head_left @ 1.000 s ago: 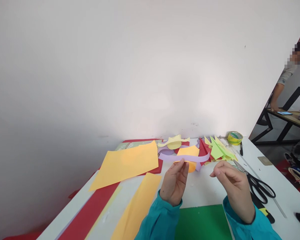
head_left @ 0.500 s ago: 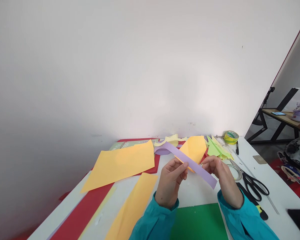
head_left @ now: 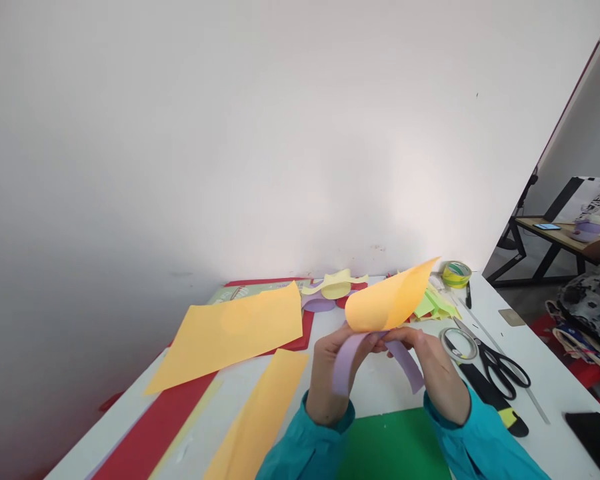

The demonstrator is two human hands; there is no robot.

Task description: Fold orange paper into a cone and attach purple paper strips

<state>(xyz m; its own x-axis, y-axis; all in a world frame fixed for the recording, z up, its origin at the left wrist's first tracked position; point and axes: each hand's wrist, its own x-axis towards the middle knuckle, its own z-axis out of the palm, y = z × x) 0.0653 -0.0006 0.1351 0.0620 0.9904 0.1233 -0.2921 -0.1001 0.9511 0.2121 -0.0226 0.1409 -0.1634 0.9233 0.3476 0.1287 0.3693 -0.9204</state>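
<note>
Both hands are held together above the table, fingers pinched. My left hand (head_left: 325,377) is closed on a purple paper strip (head_left: 345,369), whose ends curl down on both sides of the fingers. My right hand (head_left: 441,373) is closed at the same spot, with its fingertips on the strip and the lower edge of a curved orange sheet of paper (head_left: 387,299). That sheet stands up over the hands, bent into a loose roll with a pointed tip to the right. The exact grip of the fingertips is partly hidden behind the paper.
Orange sheets (head_left: 240,327) and a red sheet (head_left: 153,430) lie to the left, a green sheet (head_left: 393,447) in front. On the right are black scissors (head_left: 503,367), a tape roll (head_left: 459,343), a cutter (head_left: 495,400) and yellow-green tape (head_left: 457,273). Green paper scraps (head_left: 435,305) lie behind.
The orange paper has turned and now stands upright in a curve. The purple strip went from a straight diagonal to bent over the fingers. My right hand moved left to meet the left.
</note>
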